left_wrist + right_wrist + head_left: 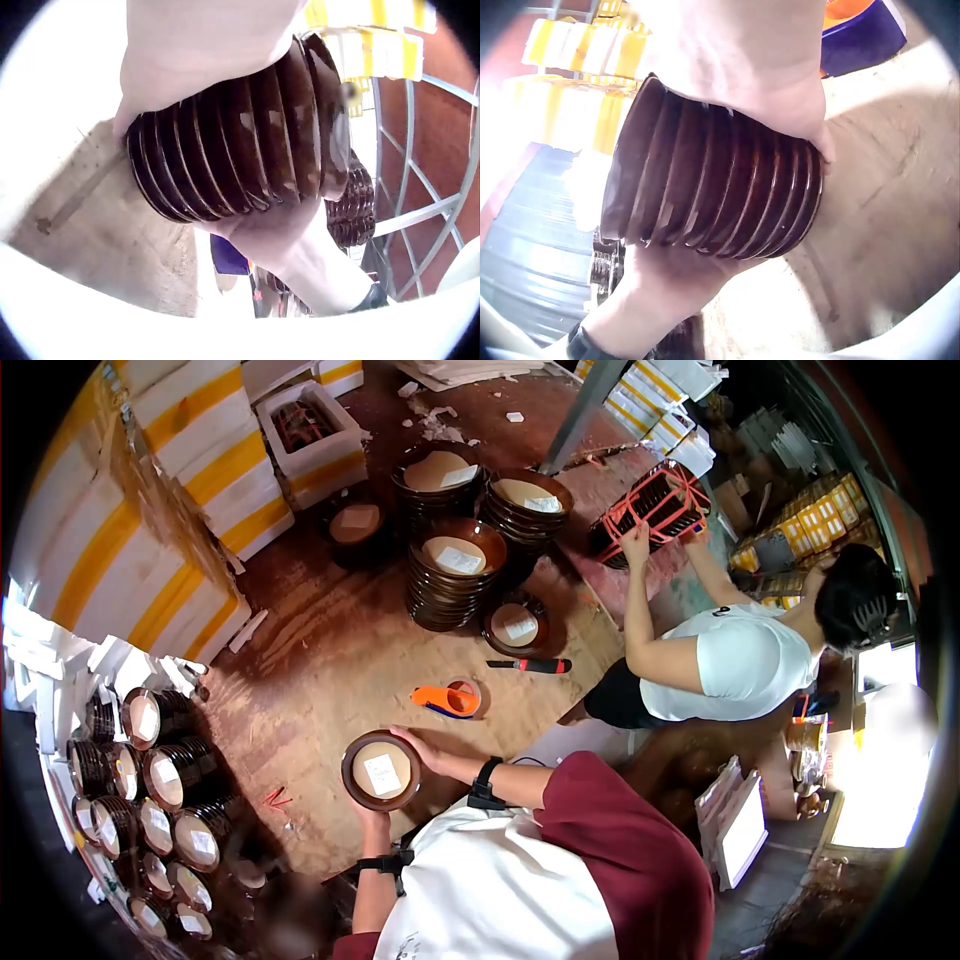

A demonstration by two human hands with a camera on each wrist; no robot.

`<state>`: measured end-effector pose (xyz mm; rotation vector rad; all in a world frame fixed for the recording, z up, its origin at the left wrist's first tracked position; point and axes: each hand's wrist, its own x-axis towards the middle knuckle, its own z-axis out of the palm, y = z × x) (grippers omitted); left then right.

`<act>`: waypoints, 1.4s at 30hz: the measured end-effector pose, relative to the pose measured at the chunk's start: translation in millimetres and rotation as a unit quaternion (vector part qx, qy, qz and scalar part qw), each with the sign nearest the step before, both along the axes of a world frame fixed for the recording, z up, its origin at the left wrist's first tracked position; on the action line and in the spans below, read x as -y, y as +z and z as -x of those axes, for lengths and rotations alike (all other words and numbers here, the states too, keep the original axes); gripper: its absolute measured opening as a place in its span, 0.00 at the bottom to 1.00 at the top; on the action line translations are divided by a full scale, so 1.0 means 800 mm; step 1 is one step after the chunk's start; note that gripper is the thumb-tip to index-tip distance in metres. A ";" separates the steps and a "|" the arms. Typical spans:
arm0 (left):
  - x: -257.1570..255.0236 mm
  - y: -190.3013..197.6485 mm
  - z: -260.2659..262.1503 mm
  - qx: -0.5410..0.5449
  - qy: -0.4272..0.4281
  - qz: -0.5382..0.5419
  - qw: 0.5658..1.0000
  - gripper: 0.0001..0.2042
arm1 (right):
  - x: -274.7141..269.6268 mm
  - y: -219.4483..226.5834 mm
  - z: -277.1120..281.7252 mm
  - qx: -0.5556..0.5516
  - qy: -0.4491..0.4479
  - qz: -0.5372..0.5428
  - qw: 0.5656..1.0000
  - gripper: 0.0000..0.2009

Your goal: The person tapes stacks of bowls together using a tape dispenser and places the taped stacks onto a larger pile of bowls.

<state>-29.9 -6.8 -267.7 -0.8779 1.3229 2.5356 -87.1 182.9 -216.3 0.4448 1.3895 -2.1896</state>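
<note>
A stack of dark brown glazed bowls (350, 772) is held between both hands over the table. The top bowl has a tan centre with a white paper label (381, 773) on it. My left hand (372, 823) grips the near side of the stack, and my right hand (424, 748) grips the far side. Several nested rims (247, 142) show between the hands in the left wrist view. In the right wrist view the bowls (712, 180) lie close above the wooden surface, with the right hand's palm against them.
An orange tape dispenser (440, 701) and a red-and-black handled tool (540, 665) lie beyond the hands. Taller bowl stacks (440, 600) stand farther back. More bowls (165, 775) are racked at left, below foam boxes (120, 550). Another person (740, 660) at right holds strapped bowls (655, 510).
</note>
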 end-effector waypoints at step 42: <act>0.135 0.166 -0.178 0.113 -0.025 0.102 0.988 0.13 | -0.100 -0.040 -0.025 -0.254 0.122 -0.757 0.590 0.23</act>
